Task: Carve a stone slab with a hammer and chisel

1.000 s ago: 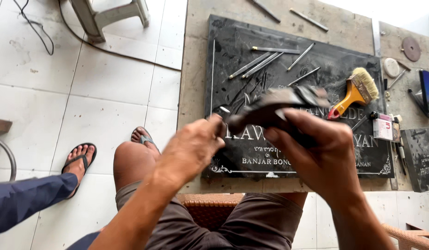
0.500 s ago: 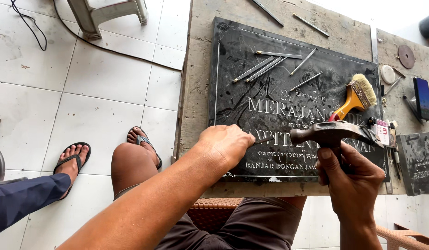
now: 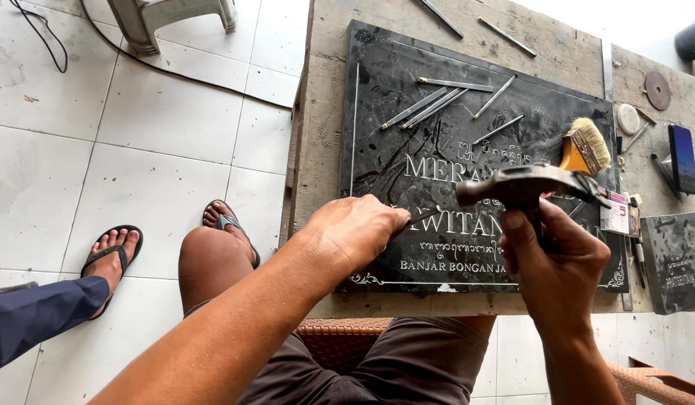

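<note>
A black stone plaque [image 3: 407,97] with carved white lettering lies on a wooden workbench [image 3: 325,135]. My left hand [image 3: 355,229] pinches a thin metal chisel [image 3: 421,218], its tip set on the plaque's lettering. My right hand [image 3: 554,266] grips the handle of a claw hammer [image 3: 527,184], whose head hangs just above and to the right of the chisel. Both hands sit over the plaque's near half.
Several spare chisels [image 3: 430,105] and a yellow-handled brush [image 3: 584,146] lie on the plaque. A phone [image 3: 683,154], round discs and a smaller dark slab [image 3: 677,259] sit at the right. On the tiled floor at left are another person's sandalled foot [image 3: 111,251] and a plastic stool [image 3: 175,15].
My hands have parted and come down from in front of the camera. The left hand has set the chisel on the lettering; the right holds the hammer raised beside it.
</note>
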